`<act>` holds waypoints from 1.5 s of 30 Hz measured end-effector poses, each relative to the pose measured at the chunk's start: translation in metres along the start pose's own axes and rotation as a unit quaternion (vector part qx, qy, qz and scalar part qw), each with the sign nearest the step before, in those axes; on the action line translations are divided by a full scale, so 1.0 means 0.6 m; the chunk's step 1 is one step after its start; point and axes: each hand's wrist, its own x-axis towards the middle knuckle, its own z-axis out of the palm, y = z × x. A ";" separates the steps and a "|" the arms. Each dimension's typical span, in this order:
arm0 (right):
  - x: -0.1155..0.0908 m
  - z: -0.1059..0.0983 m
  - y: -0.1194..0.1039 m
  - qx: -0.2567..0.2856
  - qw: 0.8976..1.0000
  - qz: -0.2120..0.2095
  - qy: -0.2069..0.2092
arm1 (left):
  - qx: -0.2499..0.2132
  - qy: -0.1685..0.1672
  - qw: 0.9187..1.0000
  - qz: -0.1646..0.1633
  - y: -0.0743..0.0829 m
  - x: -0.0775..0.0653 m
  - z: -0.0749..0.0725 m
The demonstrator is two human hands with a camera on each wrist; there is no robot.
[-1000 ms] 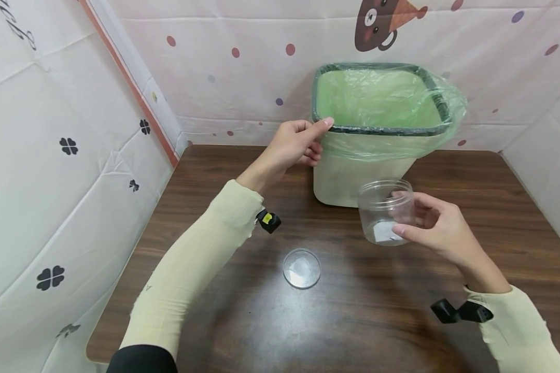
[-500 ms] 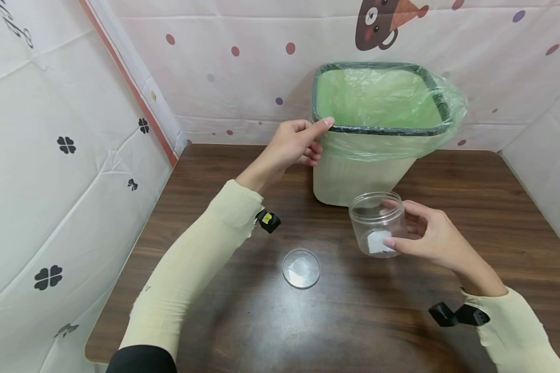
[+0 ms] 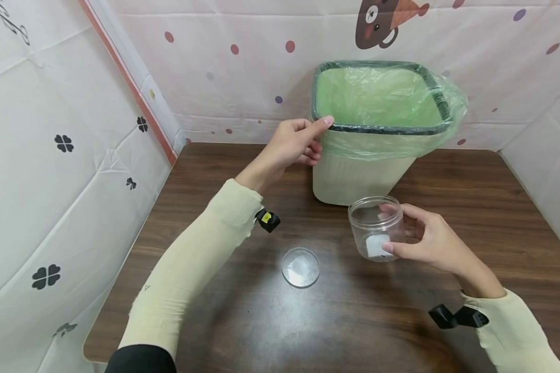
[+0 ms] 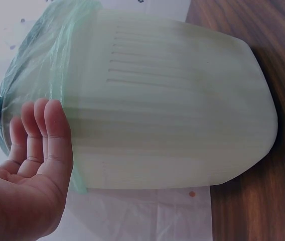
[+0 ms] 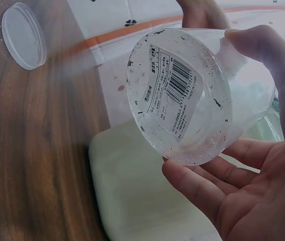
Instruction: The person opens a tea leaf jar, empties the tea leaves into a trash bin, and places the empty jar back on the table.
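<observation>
My left hand (image 3: 293,142) grips the near left corner of a pale trash bin (image 3: 350,181), its thumb on the rim. In the left wrist view the fingers lie along the bin's outside over the green bag (image 4: 57,55). My right hand (image 3: 431,239) holds a clear plastic jar (image 3: 371,228) by its side, lidless and slightly tilted, in front of the bin. A white barcode label (image 5: 175,95) shows on the jar's base in the right wrist view, with small dark specks around it. The jar's round clear lid (image 3: 301,267) lies flat on the table.
The brown wooden table (image 3: 242,331) carries the bin at its back. Behind it hangs a dotted cloth backdrop (image 3: 205,77), and another patterned sheet (image 3: 74,207) stands at the left. The bin's mouth is lined with the green bag, which bulges out at the right.
My right hand has brought the jar down, toward me and a little to the left, away from the bin. My left hand stays on the rim, and the lid has not moved.
</observation>
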 end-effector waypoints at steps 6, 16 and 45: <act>-0.003 0.005 0.008 -0.004 1.000 0.008 -0.006 | 0.002 0.001 1.000 0.001 0.000 0.000 0.000; -0.004 0.013 0.014 0.006 1.000 0.017 -0.009 | 0.005 0.003 1.000 0.005 -0.001 0.000 0.001; -0.015 0.031 0.034 0.005 0.999 0.030 -0.035 | -0.003 0.000 1.000 0.002 0.000 0.000 0.000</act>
